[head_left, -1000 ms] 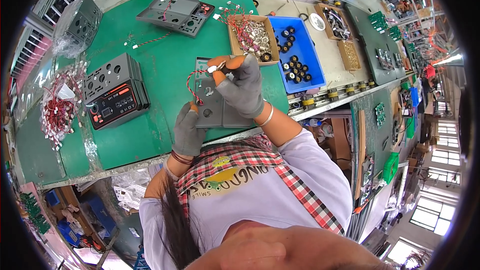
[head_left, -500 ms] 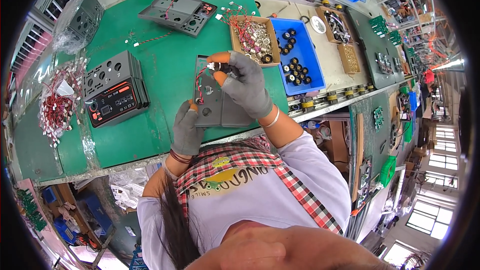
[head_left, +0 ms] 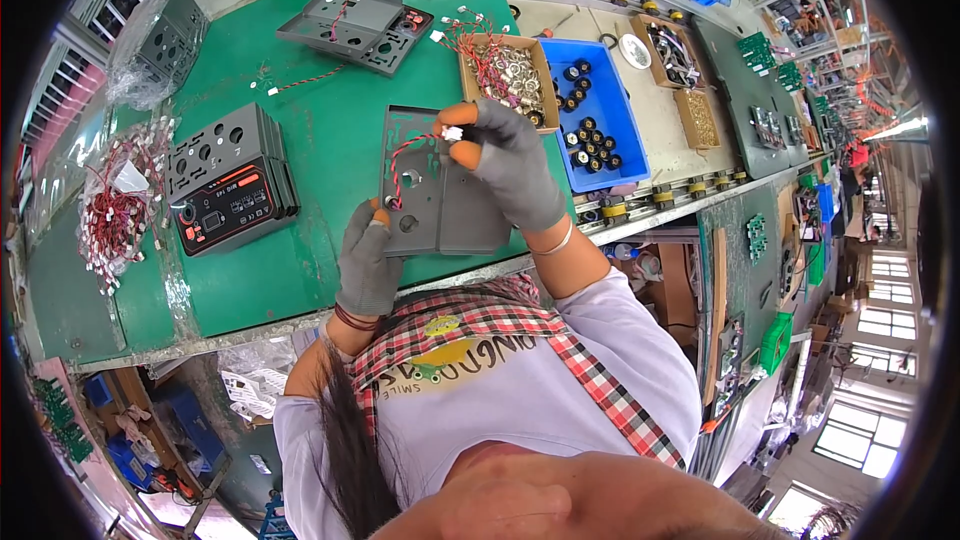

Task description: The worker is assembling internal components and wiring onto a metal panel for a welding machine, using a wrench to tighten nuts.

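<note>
Your right hand [head_left: 519,168] pinches a white connector [head_left: 453,133]; your left hand [head_left: 367,260], half-curled, meets the grey panel [head_left: 424,217], whether gripping I cannot tell.

Black front panel [head_left: 225,208], stacked units: white lettering, symbols, model marking on orange strip. Grey top face [head_left: 218,140]: single digits by holes. Pale shirt [head_left: 530,390]: large dark lettering, smaller word below.

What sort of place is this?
Probably an electronics assembly workshop: on the green workbench are a heap of red and dark wires and a stack of grey housings with holes, beside a blue tray of small round black parts.
</note>
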`<state>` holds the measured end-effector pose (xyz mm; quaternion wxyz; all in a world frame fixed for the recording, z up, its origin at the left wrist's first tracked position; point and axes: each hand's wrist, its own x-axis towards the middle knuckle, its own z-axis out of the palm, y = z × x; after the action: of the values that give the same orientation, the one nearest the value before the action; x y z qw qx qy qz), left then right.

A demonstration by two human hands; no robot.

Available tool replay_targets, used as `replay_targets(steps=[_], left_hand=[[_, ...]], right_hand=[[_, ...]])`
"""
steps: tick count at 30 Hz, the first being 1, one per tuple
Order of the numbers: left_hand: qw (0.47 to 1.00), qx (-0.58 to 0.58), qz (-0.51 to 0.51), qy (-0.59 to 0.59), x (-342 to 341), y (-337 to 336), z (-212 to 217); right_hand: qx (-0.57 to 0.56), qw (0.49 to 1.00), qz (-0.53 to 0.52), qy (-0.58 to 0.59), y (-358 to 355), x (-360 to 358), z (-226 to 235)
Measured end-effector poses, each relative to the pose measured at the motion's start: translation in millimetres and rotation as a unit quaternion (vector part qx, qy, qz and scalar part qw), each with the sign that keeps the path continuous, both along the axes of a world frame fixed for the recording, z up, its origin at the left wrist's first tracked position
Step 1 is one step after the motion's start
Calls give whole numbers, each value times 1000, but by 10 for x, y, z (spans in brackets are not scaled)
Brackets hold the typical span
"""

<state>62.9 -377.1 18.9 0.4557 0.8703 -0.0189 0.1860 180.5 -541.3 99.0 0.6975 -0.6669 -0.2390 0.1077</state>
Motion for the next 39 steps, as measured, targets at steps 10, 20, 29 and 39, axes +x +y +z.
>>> replay_targets(steps=[10,20,29,39], left_hand=[[999,-8,-23,-23,-1,-12,132],[1000,-24,-11,-16,-1,39,10],[998,26,-18,-57,30,60,34],[838,-522,-61,150,87,3,246]], right_hand=[[129,991,24,25,13,-26,35],[258,931,77,246,109,-119,29],[21,980,45,-194,273,-279,-406],[-334,867,-59,-365,325,-366,-466]])
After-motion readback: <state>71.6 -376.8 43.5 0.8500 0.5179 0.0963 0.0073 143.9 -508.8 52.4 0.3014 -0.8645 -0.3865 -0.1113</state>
